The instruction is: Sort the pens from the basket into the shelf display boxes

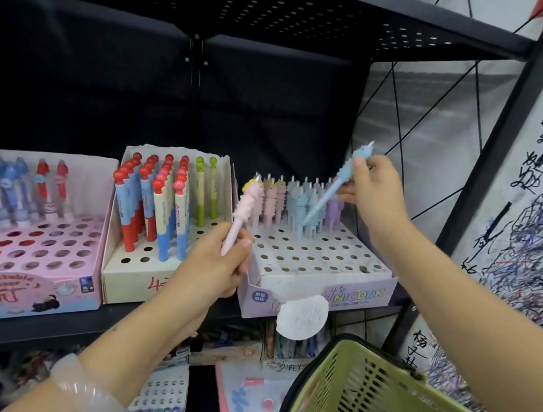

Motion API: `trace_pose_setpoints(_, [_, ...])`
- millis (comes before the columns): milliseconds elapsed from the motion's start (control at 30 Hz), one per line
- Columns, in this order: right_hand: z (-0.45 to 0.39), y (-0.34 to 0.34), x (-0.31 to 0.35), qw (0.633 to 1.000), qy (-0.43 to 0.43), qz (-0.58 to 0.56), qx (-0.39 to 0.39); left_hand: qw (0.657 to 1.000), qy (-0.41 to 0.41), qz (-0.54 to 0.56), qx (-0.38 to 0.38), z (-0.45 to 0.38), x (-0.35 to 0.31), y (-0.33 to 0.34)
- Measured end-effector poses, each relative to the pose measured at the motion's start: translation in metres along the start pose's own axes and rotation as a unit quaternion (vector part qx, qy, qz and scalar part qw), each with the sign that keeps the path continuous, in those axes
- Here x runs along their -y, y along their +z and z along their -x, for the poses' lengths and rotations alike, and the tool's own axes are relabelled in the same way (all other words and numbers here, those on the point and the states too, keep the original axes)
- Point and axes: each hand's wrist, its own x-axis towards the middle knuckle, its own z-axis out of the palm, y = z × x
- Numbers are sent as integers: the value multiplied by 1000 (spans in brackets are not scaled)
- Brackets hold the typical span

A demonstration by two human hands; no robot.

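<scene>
My left hand [212, 267] grips a pink unicorn pen [239, 215] upright in front of the unicorn display box [324, 264]. My right hand [374, 191] pinches a blue unicorn pen [335, 183], tilted, its tip down among the blue pens standing in the back rows of that box. The box's front rows are bare holes. The green basket [385, 404] hangs at the lower right with a few pens showing at its bottom.
A cream box [123, 269] of red, blue and green pens and a pink box [22, 280] of retractable erasers stand to the left on the black shelf [40, 327]. A shelf post [480, 185] rises at the right. More stationery lies on the shelf below.
</scene>
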Motion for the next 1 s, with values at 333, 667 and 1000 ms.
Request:
trace_pose_setpoints(333, [-20,-5,-40,975,-56,214,-3,996,-28,86,-18,-5,-5,5])
trace_pose_setpoints(667, [-33,-1,-41,954,-82,284,57,999,-20,22,-18,3,-9,2])
trace_pose_setpoints(1000, [-21,12,-69,924,-9,357,137,999,-18,45,-25,1,-13,3])
